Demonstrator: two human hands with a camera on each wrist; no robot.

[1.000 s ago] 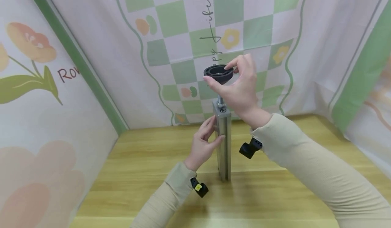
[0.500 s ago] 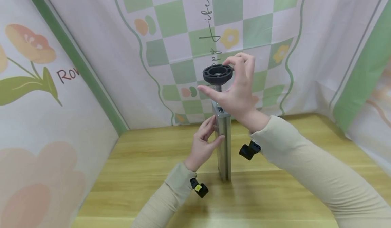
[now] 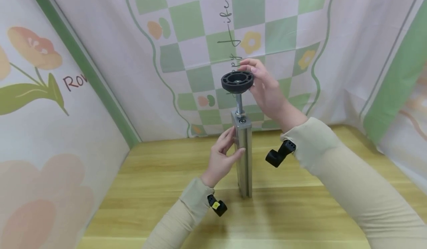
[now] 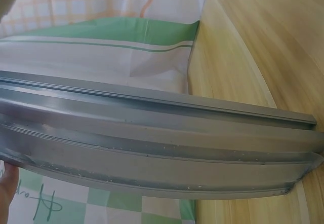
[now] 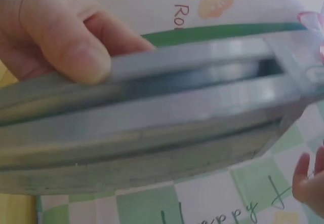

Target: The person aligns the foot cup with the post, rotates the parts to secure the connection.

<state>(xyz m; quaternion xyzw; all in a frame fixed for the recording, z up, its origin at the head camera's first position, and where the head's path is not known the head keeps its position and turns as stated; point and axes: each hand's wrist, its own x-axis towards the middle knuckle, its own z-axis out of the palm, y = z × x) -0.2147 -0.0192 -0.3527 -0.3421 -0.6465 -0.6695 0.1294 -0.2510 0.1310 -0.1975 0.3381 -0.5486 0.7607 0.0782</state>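
Since a second ago, the right hand [image 3: 267, 93] has swung round the black foot [image 3: 237, 89]: its thumb lay along the near rim then, and now the digits gather at the rim's right and far side, leaving the near edge exposed. They look loosely bent there; whether they pinch or merely touch, I cannot tell from where I stand. More of the rod [image 3: 239, 103] shows now, bright bare metal running down from the foot to a faceted nut [image 3: 240, 115] at the top of the post [image 3: 246, 163].

That post is grey metal, long and flat-sided, with straight channels cut down its length and pale specks along the grooves in the left wrist view. A screw [image 3: 242, 121] sits in its end beside the nut. It stands upright on the table [image 3: 156, 189], whose surface is yellow with streaky wood grain. The foot is a shallow round cup, ribbed into slots about a central hollow.

The left hand [image 3: 220, 162] has not shifted; it is clamped on the upper post, thumb on the near side, fingers round the left. Behind hangs a soft cloth [image 3: 186, 23], checked green and white.
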